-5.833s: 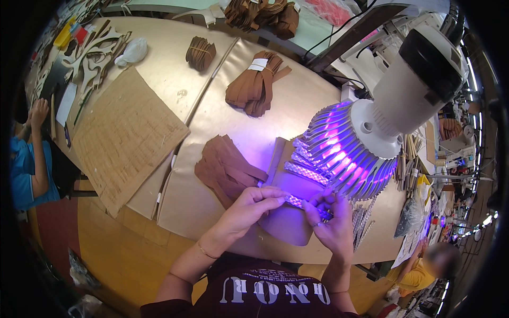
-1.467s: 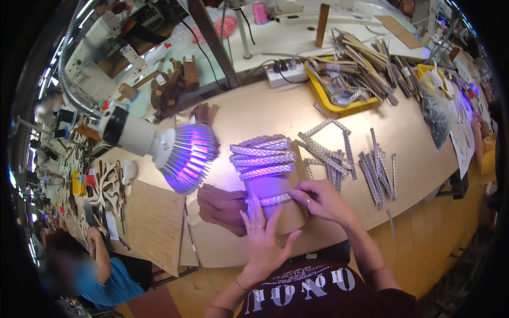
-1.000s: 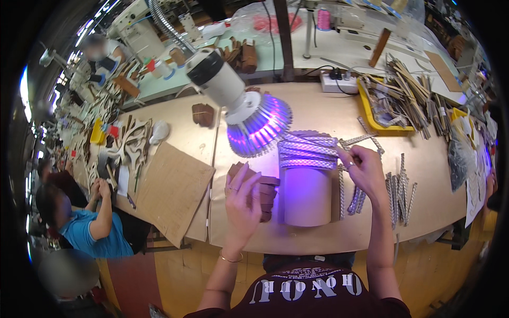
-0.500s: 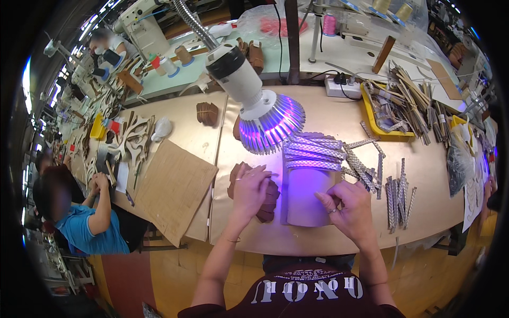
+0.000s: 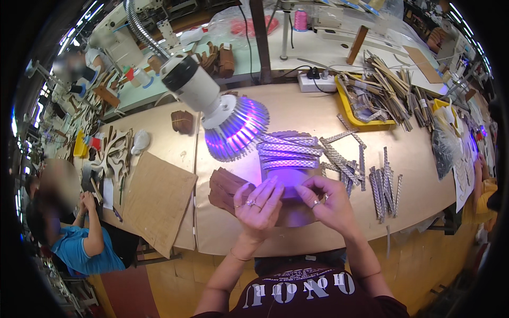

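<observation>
My left hand [image 5: 259, 208] rests at the near left of a flat board [image 5: 289, 176] lit purple, its fingers stretched forward. At the board's near right, my right hand [image 5: 331, 206] has thumb and forefinger pinched; whatever is between them is too small to make out. Several pale, patterned braided strips [image 5: 290, 151] lie side by side across the far part of the board. Just above them hangs a lamp [image 5: 236, 127] with a finned head, glowing violet. Dark brown flat pieces [image 5: 222, 185] are stacked beside my left hand, which covers part of them.
More braided strips [image 5: 344, 161] lie loose to the right, with a separate bunch [image 5: 385, 191] nearer me. A yellow tray [image 5: 347, 108] of scraps sits by a power strip [image 5: 316, 83]. At left are a brown sheet [image 5: 159, 199] and a seated co-worker in blue [image 5: 85, 244].
My left hand has moved off the brown stack and rightward to the board. My right hand has drawn in closer, its thumb and forefinger now pinched. The whole view has shifted.
</observation>
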{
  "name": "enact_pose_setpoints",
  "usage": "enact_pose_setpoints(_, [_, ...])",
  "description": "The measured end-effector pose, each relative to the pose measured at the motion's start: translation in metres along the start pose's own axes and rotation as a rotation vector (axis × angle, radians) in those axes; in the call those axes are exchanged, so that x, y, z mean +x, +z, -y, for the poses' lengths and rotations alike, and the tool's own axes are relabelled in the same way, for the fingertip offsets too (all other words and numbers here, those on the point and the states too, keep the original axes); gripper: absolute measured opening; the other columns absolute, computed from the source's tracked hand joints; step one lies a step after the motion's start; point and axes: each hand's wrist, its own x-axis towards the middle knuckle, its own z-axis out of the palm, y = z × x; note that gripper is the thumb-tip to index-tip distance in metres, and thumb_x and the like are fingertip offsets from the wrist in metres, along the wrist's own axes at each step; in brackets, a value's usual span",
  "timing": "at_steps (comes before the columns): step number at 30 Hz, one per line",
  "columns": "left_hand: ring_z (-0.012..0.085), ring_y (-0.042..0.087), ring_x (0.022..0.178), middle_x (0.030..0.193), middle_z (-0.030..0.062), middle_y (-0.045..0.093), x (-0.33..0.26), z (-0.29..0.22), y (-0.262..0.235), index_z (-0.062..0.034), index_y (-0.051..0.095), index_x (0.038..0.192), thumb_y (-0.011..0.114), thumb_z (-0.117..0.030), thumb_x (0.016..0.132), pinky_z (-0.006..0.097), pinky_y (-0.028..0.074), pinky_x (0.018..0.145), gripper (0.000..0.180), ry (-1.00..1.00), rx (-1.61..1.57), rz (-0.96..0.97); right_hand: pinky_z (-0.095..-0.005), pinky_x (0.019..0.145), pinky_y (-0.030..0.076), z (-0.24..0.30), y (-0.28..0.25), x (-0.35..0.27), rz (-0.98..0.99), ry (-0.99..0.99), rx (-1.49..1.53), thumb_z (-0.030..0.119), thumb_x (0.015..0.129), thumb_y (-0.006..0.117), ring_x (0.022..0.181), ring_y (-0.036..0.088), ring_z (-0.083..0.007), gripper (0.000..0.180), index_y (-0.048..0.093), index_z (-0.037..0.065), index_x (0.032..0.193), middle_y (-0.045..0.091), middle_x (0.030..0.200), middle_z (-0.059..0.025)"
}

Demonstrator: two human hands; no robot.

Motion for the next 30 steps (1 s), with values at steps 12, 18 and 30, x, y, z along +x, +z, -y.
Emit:
enact_pose_setpoints(12, [0.0215,0.062,0.111,0.129,0.0125,0.061,-0.017,0.019,0.006,-0.0095,0.070,0.112,0.067,-0.007,0.083,0.043,0.031,0.107,0.030,-0.191,0.095,0.096,-0.0232,0.054,0.039,-0.051,-0.019,-0.001,-0.123,0.180,0.127,0.020,0.091,0.069,0.060,0.048,-0.0049,0.021,0.067,-0.001,0.090,0.059,0.065,0.0002])
enact_pose_setpoints(18, [0.0279,0.056,0.117,0.127,0.0134,0.061,-0.028,0.044,-0.014,-0.0066,0.068,0.109,0.069,-0.015,0.084,0.044,0.033,0.106,0.026,-0.313,0.007,0.225,-0.0289,0.066,0.046,-0.048,-0.010,-0.008,-0.348,0.066,-0.185,0.018,0.088,0.071,0.071,0.055,-0.0162,0.024,0.065,-0.002,0.100,0.062,0.082,-0.0075])
enact_pose_setpoints(30, [0.0379,0.052,0.120,0.126,0.0216,0.055,-0.034,0.047,-0.017,-0.0007,0.060,0.108,0.067,-0.014,0.086,0.044,0.043,0.101,0.027,-0.438,-0.061,0.440,-0.0343,0.073,0.043,-0.004,0.000,-0.016,-0.215,-0.213,-0.372,0.018,0.086,0.071,0.077,0.060,-0.0222,0.018,0.066,0.006,0.097,0.064,0.089,-0.0068])
